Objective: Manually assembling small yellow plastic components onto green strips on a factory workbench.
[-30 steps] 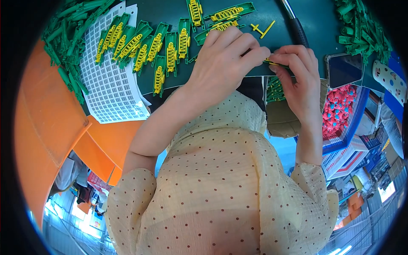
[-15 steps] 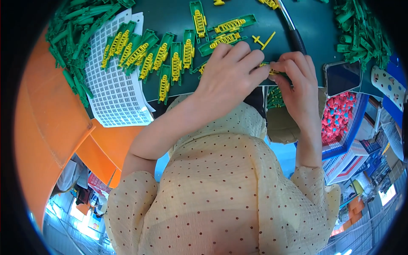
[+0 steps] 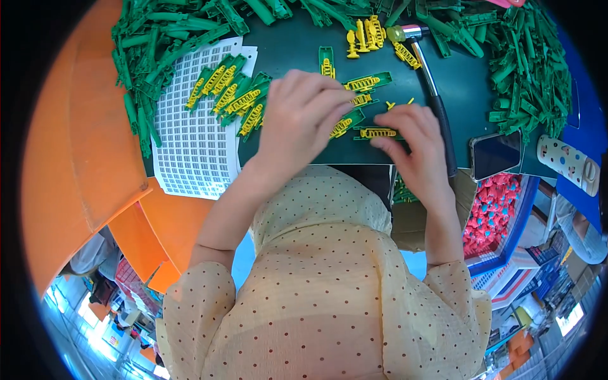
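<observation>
Left hand [image 3: 303,117] curled over the middle of the dark desk [image 3: 468,82], fingertips pinching down at a green holder with a yellow clip [image 3: 342,126] in it. Right hand [image 3: 410,136] just beside, fingers pressed together on another filled holder [image 3: 377,133], lying flat near the desk's front edge. Whether that clip was fully seated, hidden under the fingers, could not be told. Left of the hands, a row of finished pieces [image 3: 231,98], yellow in green, laid partly on a white grid tray [image 3: 190,152]; two or three more filled ones just above the hands. Judged from that: a fair batch done, about a dozen. Much left: heaps of bare green parts [image 3: 158,44] along the far and left rim, another heap [image 3: 529,69] at the right, loose yellow clips [image 3: 364,35] up by the head of a hammer [image 3: 430,82]. Phone [image 3: 495,155] at the right edge, untouched
</observation>
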Motion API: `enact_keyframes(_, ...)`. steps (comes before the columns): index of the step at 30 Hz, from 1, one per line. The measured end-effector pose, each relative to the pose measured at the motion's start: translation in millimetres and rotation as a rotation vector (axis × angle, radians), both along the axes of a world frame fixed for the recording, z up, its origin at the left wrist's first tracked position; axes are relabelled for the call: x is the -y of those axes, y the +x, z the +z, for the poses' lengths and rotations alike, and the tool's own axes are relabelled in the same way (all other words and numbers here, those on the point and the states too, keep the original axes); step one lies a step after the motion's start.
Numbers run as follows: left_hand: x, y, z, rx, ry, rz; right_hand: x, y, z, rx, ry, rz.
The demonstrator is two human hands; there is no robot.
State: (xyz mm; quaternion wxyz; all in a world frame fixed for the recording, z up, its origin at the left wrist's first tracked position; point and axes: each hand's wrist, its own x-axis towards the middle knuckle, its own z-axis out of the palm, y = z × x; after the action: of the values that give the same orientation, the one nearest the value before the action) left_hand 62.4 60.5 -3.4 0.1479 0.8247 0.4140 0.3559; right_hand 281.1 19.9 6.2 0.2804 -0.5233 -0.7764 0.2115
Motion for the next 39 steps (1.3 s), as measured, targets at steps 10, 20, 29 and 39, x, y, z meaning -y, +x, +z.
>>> enact_keyframes(10, -46.1, -56.4, -10.7, -0.190, 0.162, 0.319, -61.3, -1.6, -25.6, 0.392, 0.345, -0.235)
enact_keyframes(20, -105.1, -50.9, 5.3, -0.514, 0.127, 0.258, -53.2, 3.1, -17.7, 0.490, 0.245, -0.255)
enact_keyframes(29, -110.2, -61.5, -0.7, -0.545, 0.075, 0.290, -16.8, 11.3, -1.7, -0.244, -0.006, -0.333)
enact_keyframes(39, -124.3, -89.0, -12.7, -0.547, 0.211, 0.284, 4.5, 16.3, -15.0, -0.638, 0.041, -0.264)
